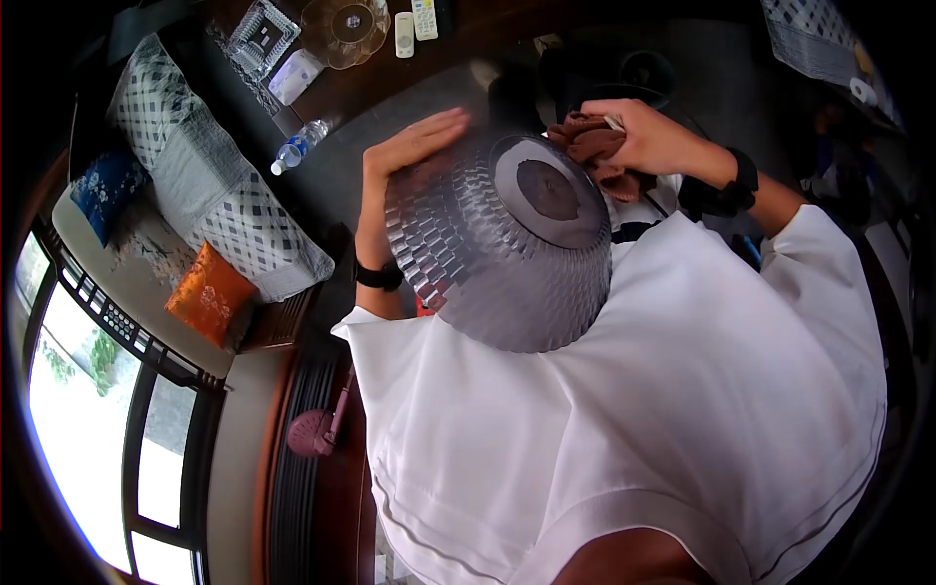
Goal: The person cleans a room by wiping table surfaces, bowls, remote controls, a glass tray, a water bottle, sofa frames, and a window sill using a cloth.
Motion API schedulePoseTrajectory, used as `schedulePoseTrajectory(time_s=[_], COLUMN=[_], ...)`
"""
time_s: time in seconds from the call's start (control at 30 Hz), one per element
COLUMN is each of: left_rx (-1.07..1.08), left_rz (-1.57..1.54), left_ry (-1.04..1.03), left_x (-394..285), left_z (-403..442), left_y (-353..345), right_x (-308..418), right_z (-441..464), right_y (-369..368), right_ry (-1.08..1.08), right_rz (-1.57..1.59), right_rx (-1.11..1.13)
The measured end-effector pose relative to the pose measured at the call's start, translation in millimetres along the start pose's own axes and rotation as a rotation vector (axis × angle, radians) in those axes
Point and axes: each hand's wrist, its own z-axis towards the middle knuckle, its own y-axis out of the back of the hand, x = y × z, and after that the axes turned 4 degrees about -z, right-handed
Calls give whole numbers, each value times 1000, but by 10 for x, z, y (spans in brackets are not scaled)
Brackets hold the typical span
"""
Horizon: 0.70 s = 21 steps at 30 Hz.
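Observation:
A clear, ribbed bowl (507,253) is tilted in front of the white shirt, its round base facing up and toward the camera. My left hand (405,146) holds the bowl at its upper left side, with long, straight fingers and the thumb hidden. Bunched in my right hand (653,136) is a brown cloth (590,146), which touches the bowl near the right edge of its base. The fingertips of my right hand are partly hidden in the cloth's folds. Black bands circle both wrists.
On a dark table (458,29) are a glass dish (346,29), a square glass tray (261,41), a tissue pack (294,76) and two remotes. A plastic bottle (300,146) lies below. The left side has a sofa (146,239) with cushions and a pink object (312,432).

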Motion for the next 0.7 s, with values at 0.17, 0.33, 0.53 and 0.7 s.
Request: schedulePoseTrajectory(time_s=[0.17,0.33,0.53,0.7], left_rx=[14,23,6,9], left_rz=[3,-15,-70,-63], left_ry=[11,-27,82,156], left_x=[88,72,-23,-39], left_z=[-44,113,90,10], left_y=[3,-64,-136,-103], right_x=[321,713,818,347], right_z=[-389,-202,-34,-186], right_y=[-191,-320,-242,-109], right_ry=[445,684,539,477], right_rz=[3,17,-6,-240], right_rx=[-97,-177,-242,-217])
